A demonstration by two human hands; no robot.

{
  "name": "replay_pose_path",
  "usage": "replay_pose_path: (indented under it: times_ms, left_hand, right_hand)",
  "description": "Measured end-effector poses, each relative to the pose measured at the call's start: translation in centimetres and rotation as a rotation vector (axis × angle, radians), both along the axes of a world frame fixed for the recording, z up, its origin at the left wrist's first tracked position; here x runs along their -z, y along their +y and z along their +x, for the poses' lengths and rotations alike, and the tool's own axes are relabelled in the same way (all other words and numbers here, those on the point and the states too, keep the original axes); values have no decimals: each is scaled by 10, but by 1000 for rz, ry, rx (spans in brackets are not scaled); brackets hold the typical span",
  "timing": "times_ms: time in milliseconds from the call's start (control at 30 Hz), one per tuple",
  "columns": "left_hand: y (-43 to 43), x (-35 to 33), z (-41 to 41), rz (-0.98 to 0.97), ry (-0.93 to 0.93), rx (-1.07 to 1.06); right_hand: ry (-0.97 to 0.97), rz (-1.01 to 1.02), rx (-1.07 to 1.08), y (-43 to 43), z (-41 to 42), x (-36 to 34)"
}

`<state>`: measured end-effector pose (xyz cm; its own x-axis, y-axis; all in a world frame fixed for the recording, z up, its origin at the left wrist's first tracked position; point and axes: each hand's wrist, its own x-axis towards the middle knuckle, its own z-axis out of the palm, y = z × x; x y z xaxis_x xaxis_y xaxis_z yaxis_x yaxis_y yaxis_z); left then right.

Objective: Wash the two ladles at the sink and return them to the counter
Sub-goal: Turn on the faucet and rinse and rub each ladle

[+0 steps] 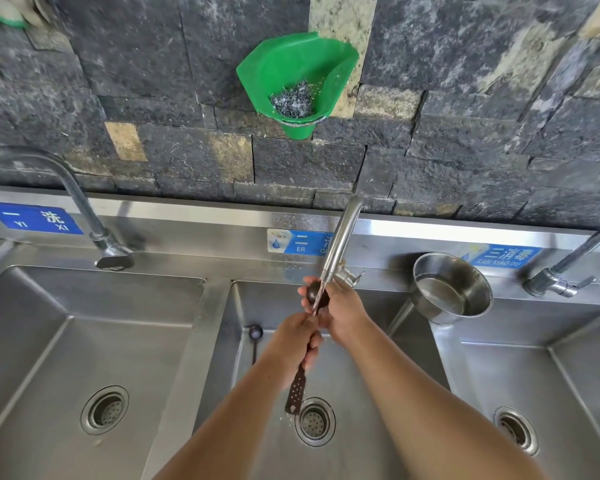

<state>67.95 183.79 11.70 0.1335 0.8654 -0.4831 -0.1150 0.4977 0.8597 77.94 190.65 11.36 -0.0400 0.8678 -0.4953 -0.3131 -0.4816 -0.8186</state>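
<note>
Reaching forward over the shiny steel middle basin [267, 299], both bare arms. Lying flat on the basin floor, left of both hands and apart from them: small dark second ladle [255, 332]. Left hand [300, 341] curled tight round the thin handle of the brown ladle [312, 294]. Round bowl held up under the running tap [340, 237]. Right hand [345, 311] cupping that bowl, fingers bent round it.
</note>
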Motion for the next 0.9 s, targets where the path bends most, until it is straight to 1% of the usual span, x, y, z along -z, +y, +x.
replay_pose_path:
  times_ms: [67,200,367,533,633,767,833,900]
  left_hand:
    - [-8,7,-1,-12,-16,22]
    - [-31,24,-7,-30,-124,31]
    - [-47,39,-20,-95,-366,-11]
    - [-56,50,-26,-223,-511,-26]
    - [-61,51,-25,-276,-586,13]
    - [-70,50,-18,-300,-629,33]
    - [-75,50,-15,-295,-596,19]
    - [-78,50,-14,-286,-526,3]
  right_hand:
    - [19,4,24,8,4,-5]
    - [59,7,42,20,9,-16]
    - [63,-11,22,7,-2,-12]
    - [-24,-6,9,-8,-2,-6]
    - [-87,-6,-6,-17,2,-6]
    - [-25,-32,21,-33,13,-4]
    - [-6,-66,59,-42,18,-1]
    - [-27,-94,83,-53,21,4]
